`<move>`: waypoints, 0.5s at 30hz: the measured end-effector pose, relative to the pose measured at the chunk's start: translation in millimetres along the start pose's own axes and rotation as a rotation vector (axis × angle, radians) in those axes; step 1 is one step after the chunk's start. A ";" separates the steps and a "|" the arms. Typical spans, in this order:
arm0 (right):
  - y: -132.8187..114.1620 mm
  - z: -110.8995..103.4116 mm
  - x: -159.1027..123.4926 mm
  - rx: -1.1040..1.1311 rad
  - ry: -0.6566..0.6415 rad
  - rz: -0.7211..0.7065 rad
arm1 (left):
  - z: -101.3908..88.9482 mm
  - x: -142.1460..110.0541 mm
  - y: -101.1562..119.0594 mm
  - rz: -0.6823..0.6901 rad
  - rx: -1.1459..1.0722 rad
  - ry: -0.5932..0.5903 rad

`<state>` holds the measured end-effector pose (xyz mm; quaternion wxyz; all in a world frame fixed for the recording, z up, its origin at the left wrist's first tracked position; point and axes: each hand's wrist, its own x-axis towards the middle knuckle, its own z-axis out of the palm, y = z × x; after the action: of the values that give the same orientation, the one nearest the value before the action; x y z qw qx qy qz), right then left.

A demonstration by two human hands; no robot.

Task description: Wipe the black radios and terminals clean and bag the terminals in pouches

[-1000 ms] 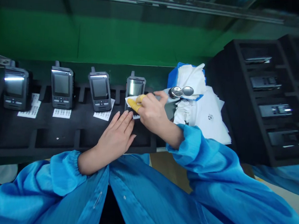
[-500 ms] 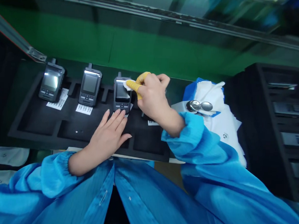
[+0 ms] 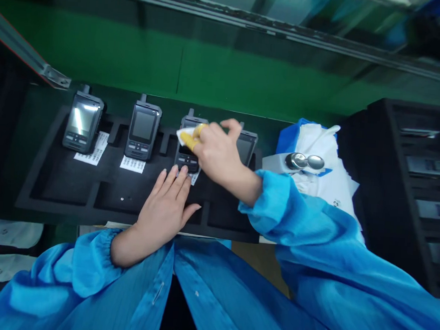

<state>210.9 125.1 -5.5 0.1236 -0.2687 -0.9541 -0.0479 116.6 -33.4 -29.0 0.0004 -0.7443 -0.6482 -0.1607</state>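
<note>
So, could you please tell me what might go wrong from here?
The grey-black handheld radio under the small white wipe could slip if the right hand presses unevenly; the left hand is only at its lower end.

The white printed label partly beneath that radio might shift or crease.

The wide blue sleeve sits close to the open, round silver metal lid and might catch it.

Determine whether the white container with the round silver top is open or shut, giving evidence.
Open. The shiny round metal lid sits out beside the silver top of the white container, not over it.
</note>
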 end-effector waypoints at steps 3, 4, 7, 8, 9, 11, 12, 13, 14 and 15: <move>3.5 1.4 15.1 -0.025 0.014 0.083 | -1.0 0.6 0.8 -0.003 -0.004 0.003; 2.0 1.9 13.1 -0.037 0.009 0.060 | -0.7 0.5 1.1 -0.009 -0.014 -0.004; -8.2 2.2 -8.3 -0.063 -0.008 -0.097 | 1.1 -0.2 1.5 -0.025 -0.045 -0.024; -11.5 2.0 -15.8 -0.066 -0.010 -0.147 | 1.7 -0.4 1.5 -0.026 -0.050 -0.023; -13.7 1.8 -21.0 -0.067 -0.013 -0.178 | 2.1 -0.4 1.5 -0.027 -0.053 -0.021; -13.7 1.6 -21.6 -0.073 -0.019 -0.155 | 2.0 0.0 1.3 -0.023 -0.052 -0.017; -11.1 1.6 -17.1 -0.075 -0.020 -0.104 | 1.4 0.3 1.2 -0.020 -0.049 -0.018; -6.9 1.8 -10.4 -0.073 -0.019 -0.036 | 0.7 0.8 1.2 -0.016 -0.045 -0.023; -1.6 2.1 -2.9 -0.065 -0.016 0.036 | -0.2 1.2 1.1 -0.012 -0.040 -0.028; 4.4 2.5 4.1 -0.054 -0.010 0.101 | -1.0 1.6 1.0 -0.008 -0.038 -0.030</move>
<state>209.3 131.3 -6.8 0.1136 -0.3200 -0.9383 -0.0658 117.5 -32.2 -27.4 -0.0241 -0.7440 -0.6479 -0.1617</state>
